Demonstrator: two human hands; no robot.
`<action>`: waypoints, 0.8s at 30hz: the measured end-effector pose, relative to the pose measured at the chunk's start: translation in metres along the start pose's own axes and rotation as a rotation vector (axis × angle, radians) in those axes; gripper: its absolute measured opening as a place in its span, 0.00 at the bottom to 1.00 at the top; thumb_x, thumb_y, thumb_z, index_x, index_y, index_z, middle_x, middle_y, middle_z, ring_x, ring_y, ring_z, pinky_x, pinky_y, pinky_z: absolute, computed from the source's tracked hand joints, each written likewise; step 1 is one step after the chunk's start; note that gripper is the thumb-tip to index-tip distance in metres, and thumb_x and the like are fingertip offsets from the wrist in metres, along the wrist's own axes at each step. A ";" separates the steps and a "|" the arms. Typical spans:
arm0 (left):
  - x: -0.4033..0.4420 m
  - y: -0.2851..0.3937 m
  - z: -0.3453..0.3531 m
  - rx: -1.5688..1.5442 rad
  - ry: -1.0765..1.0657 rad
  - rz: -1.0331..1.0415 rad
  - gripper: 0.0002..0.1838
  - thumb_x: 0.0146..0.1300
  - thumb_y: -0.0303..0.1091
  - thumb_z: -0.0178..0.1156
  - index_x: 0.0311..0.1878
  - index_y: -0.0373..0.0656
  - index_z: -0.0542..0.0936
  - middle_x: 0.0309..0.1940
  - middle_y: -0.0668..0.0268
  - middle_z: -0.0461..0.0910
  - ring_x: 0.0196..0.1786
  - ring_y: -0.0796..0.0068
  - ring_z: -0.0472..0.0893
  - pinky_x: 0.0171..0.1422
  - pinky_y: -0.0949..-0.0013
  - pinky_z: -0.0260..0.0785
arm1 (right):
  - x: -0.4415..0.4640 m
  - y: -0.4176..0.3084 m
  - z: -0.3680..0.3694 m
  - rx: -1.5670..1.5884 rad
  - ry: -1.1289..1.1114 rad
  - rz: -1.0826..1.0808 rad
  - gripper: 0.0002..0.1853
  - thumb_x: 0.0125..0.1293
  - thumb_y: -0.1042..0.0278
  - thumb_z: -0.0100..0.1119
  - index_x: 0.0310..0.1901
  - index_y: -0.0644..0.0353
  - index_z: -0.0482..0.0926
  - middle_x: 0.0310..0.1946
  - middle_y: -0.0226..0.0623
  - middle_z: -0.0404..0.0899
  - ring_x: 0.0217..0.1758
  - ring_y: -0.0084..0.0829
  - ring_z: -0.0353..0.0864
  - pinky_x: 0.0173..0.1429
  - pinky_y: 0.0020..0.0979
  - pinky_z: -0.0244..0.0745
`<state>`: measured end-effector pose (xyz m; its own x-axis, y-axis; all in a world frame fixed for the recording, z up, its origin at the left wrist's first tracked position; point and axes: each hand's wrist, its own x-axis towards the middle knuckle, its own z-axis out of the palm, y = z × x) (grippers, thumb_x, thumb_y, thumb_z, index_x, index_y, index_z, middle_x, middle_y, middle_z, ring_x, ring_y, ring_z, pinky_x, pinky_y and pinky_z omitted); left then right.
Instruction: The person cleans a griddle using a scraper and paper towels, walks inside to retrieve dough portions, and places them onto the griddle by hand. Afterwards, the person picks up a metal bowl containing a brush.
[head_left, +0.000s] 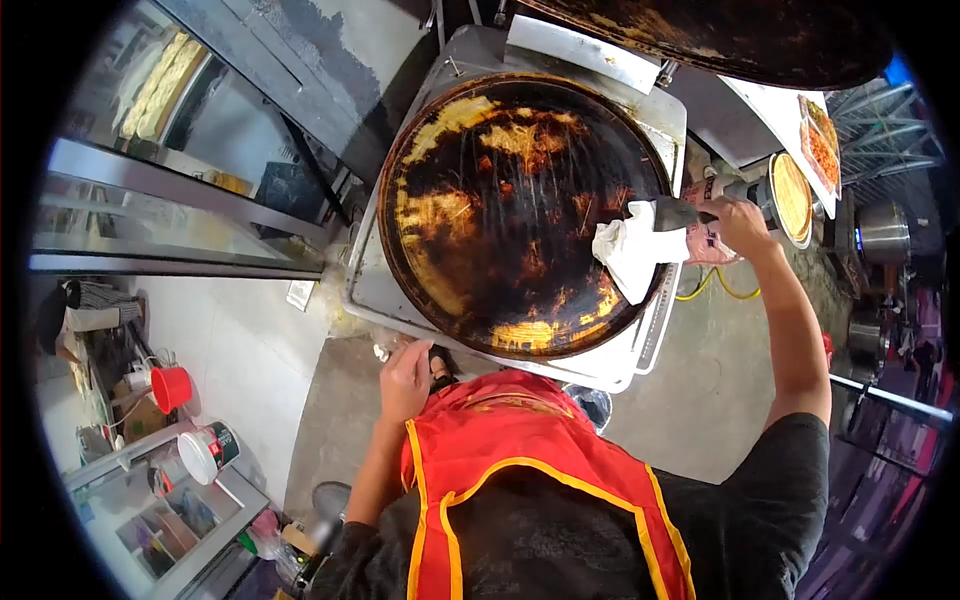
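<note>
A large round pan (520,250), dark with yellow-brown patches, sits on a white metal stand (365,285). My right hand (738,228) is closed around the handle of a dark flat tool (675,214) at the pan's right edge. A crumpled white cloth (628,252) lies at the tool's inner end, over the pan's right rim. My left hand (407,378) is beside the stand's front left edge, away from the pan, with its fingers bent together; whether anything small is between them is hidden.
The raised dark lid (760,35) hangs at the top right. Beyond my right hand stand a round container (792,198) and a tray of red food (820,155). A yellow hose (735,290) runs below that hand. Glass panels, a white bucket (203,455) and a red container (171,388) are left.
</note>
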<state>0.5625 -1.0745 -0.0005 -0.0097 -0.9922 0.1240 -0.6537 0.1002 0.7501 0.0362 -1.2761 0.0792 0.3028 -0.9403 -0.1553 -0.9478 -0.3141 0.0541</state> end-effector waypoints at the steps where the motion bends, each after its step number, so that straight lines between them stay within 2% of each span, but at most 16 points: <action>1: -0.001 0.002 0.002 0.001 -0.005 0.000 0.08 0.60 0.21 0.55 0.42 0.37 0.79 0.34 0.53 0.80 0.36 0.54 0.80 0.40 0.64 0.73 | 0.008 0.003 0.011 0.003 0.058 -0.144 0.16 0.51 0.73 0.57 0.43 0.51 0.84 0.42 0.35 0.82 0.47 0.38 0.79 0.52 0.39 0.73; 2: -0.002 0.004 0.002 0.016 0.005 0.006 0.08 0.60 0.21 0.54 0.42 0.37 0.79 0.34 0.53 0.80 0.36 0.54 0.80 0.40 0.64 0.73 | 0.015 0.002 0.017 0.009 0.115 -0.288 0.17 0.50 0.74 0.57 0.43 0.49 0.84 0.42 0.33 0.82 0.48 0.36 0.79 0.53 0.38 0.72; 5: -0.007 0.008 0.003 0.054 0.012 -0.003 0.08 0.60 0.20 0.54 0.42 0.37 0.79 0.34 0.54 0.80 0.36 0.53 0.80 0.40 0.63 0.73 | 0.029 0.001 0.030 -0.110 0.058 -0.544 0.16 0.49 0.74 0.58 0.41 0.46 0.84 0.36 0.28 0.81 0.47 0.32 0.78 0.53 0.33 0.71; 6: -0.010 0.008 0.003 0.059 0.001 -0.021 0.08 0.60 0.20 0.54 0.42 0.37 0.79 0.34 0.54 0.80 0.36 0.53 0.80 0.40 0.63 0.73 | 0.031 -0.001 0.030 -0.143 0.087 -0.612 0.15 0.47 0.72 0.60 0.38 0.44 0.84 0.32 0.25 0.78 0.43 0.30 0.77 0.51 0.31 0.71; 11: -0.015 0.022 0.009 0.072 -0.029 -0.077 0.08 0.61 0.20 0.54 0.42 0.38 0.79 0.34 0.56 0.81 0.36 0.54 0.80 0.39 0.63 0.73 | 0.034 0.001 0.044 -0.117 0.005 -0.664 0.14 0.45 0.73 0.60 0.36 0.46 0.83 0.29 0.25 0.77 0.40 0.31 0.77 0.48 0.32 0.72; 14: -0.018 0.020 0.016 0.086 -0.027 -0.045 0.08 0.61 0.21 0.54 0.42 0.38 0.79 0.34 0.56 0.81 0.35 0.54 0.80 0.38 0.63 0.73 | 0.042 0.008 0.032 0.021 0.078 -0.677 0.14 0.46 0.75 0.59 0.36 0.47 0.84 0.29 0.26 0.78 0.41 0.31 0.76 0.50 0.31 0.71; 17: -0.016 0.023 0.019 0.072 -0.035 -0.055 0.08 0.62 0.21 0.54 0.42 0.38 0.79 0.34 0.56 0.81 0.36 0.54 0.80 0.37 0.62 0.73 | 0.041 -0.008 0.000 -0.160 0.068 -0.660 0.14 0.44 0.75 0.60 0.35 0.49 0.84 0.31 0.26 0.80 0.41 0.31 0.78 0.50 0.33 0.71; 18: -0.013 0.024 0.020 0.074 -0.030 -0.046 0.08 0.62 0.21 0.54 0.42 0.38 0.79 0.34 0.56 0.81 0.35 0.54 0.80 0.37 0.62 0.73 | 0.042 -0.018 -0.008 -0.121 0.118 -0.685 0.14 0.44 0.75 0.59 0.35 0.47 0.84 0.31 0.26 0.79 0.40 0.30 0.77 0.49 0.33 0.71; 21: -0.007 0.030 0.022 0.076 -0.032 -0.027 0.08 0.61 0.21 0.54 0.42 0.38 0.79 0.34 0.56 0.81 0.35 0.53 0.80 0.37 0.62 0.73 | 0.054 -0.014 0.030 -0.058 0.052 -0.773 0.18 0.48 0.77 0.57 0.40 0.42 0.84 0.33 0.24 0.78 0.43 0.29 0.76 0.54 0.31 0.70; 22: -0.006 0.030 0.021 0.079 -0.040 -0.027 0.08 0.61 0.21 0.54 0.42 0.38 0.79 0.33 0.56 0.80 0.35 0.53 0.80 0.37 0.62 0.73 | 0.053 -0.027 0.031 -0.102 0.002 -0.775 0.16 0.45 0.75 0.59 0.37 0.44 0.83 0.30 0.25 0.76 0.40 0.30 0.76 0.48 0.33 0.71; 24: -0.007 0.027 0.019 0.084 -0.040 -0.040 0.08 0.61 0.21 0.54 0.42 0.38 0.79 0.33 0.55 0.80 0.35 0.53 0.80 0.37 0.62 0.73 | 0.055 -0.032 0.042 -0.151 -0.018 -0.778 0.16 0.46 0.76 0.57 0.37 0.45 0.82 0.32 0.24 0.76 0.42 0.30 0.75 0.51 0.32 0.69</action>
<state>0.5305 -1.0664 0.0069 -0.0120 -0.9976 0.0679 -0.7154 0.0560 0.6965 0.0793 -1.3121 0.0277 0.8699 -0.4418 -0.2193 -0.4407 -0.8959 0.0568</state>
